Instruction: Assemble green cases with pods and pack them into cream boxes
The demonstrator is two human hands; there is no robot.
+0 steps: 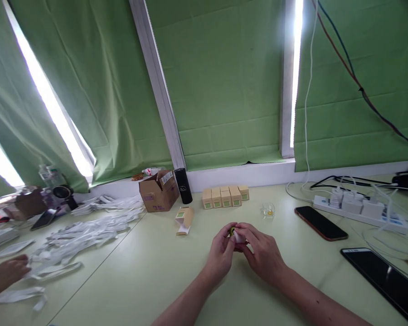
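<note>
My left hand (221,251) and my right hand (267,251) meet above the table, their fingers closed around a small white and yellow-green object (238,237). Its kind is hard to make out, since the fingers cover most of it. Beyond my hands, to the right, sits a small clear container (268,210) with a bit of yellow in it. A small cardboard box (184,219) lies with its flap open, farther back on the left. Several small closed kraft boxes (221,198) with green labels stand in a row by the wall.
A brown carton (159,192) and a black bottle (183,186) stand at the back. White strips (88,231) cover the left side, where another person's hand (10,271) works. Phone (321,222), tablet (381,276), power strip (360,213) and cables are on the right.
</note>
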